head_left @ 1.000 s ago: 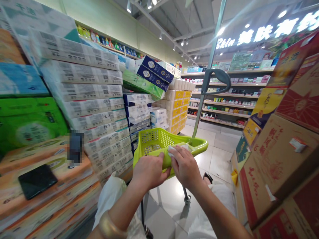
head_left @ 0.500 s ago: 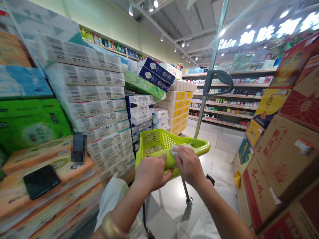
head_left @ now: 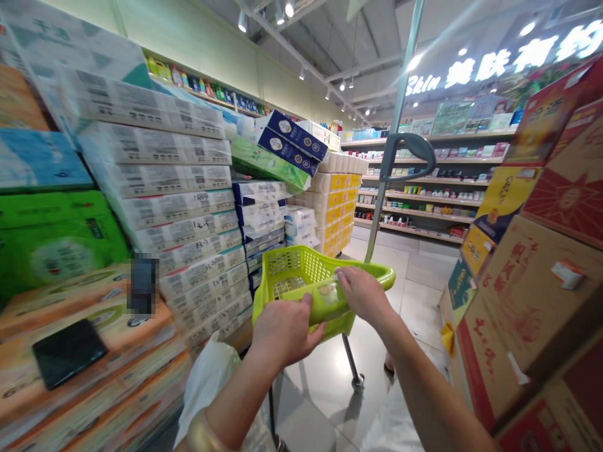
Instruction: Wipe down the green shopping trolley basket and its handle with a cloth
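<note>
A lime-green plastic shopping basket [head_left: 325,267] with perforated walls sits on a wheeled metal frame in front of me. My left hand [head_left: 285,329] is closed around its near rim, thumb on top and fingers underneath. My right hand [head_left: 362,294] presses on the same rim farther right, fingers bunched over a white tissue that shows only as a small edge. Between the hands, a pale, worn-looking label [head_left: 328,291] lies on the rim. A grey metal pole [head_left: 377,220] with a grey loop handle [head_left: 409,157] rises behind the basket.
Stacked tissue packs [head_left: 188,207] stand on the left. A black tablet-like device [head_left: 70,353] lies on orange packs [head_left: 136,376] there. Cardboard cartons [head_left: 513,295] pile up on the right. Shelves of bottles and boxes [head_left: 433,179] line the back, beyond a tiled floor [head_left: 409,270].
My right hand has slid along the rim, to the right and slightly up, uncovering the label. The tissue is now mostly hidden under its fingers. My left hand keeps its hold.
</note>
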Demonstrator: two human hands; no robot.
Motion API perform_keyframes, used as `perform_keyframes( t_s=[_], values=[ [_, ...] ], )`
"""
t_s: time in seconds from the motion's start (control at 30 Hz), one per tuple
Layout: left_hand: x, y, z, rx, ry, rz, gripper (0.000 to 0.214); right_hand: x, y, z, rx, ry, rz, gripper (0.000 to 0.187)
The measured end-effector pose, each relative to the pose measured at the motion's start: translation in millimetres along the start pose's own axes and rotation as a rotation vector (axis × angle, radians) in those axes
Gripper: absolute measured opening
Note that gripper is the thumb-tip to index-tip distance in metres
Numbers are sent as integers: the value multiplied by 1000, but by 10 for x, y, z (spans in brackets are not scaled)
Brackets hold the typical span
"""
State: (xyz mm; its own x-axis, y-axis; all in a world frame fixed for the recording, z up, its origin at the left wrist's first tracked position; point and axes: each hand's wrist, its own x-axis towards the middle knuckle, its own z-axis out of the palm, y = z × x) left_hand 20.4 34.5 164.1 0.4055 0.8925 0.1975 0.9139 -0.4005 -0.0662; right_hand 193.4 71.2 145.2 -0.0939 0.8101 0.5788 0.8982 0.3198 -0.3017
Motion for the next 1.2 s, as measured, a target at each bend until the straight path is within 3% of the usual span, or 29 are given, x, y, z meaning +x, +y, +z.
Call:
perform_keyframes(
  t_s=[0.07, 0.17, 0.23, 0.4, 0.57, 0.67, 0.8, 1.03, 1.2],
  values=[
    [2, 2, 4, 2, 1, 2, 43, 18, -9, -3, -11, -22, -22, 27],
    [3, 5, 0, 3, -1, -4, 41, 14, -127, 0, 15, -69, -203, 23],
    [0, 9, -14, -1, -10, -16, 41, 57, -167, -14, 4, -128, -245, 24],
    [-5, 22, -46, -11, -27, -28, 40, 278, -104, -40, -136, -293, -36, 32],
    [-4, 14, -37, 1, -32, -20, 45, 271, -326, 11, -70, -355, -191, 30],
    [-12, 4, -32, -13, -30, -24, 43, 301, -320, -30, -82, -415, -115, 33],
    [-20, 2, -22, -17, -13, -10, 42, 423, -88, -101, -137, -434, -2, 36],
    [-16, -10, 0, 2, -3, -10, 40, 315, -215, -28, -104, -420, -97, 35],
    [-26, -22, 0, 6, -4, -5, 41, 418, -107, -116, -162, -551, 8, 39]
  ],
)
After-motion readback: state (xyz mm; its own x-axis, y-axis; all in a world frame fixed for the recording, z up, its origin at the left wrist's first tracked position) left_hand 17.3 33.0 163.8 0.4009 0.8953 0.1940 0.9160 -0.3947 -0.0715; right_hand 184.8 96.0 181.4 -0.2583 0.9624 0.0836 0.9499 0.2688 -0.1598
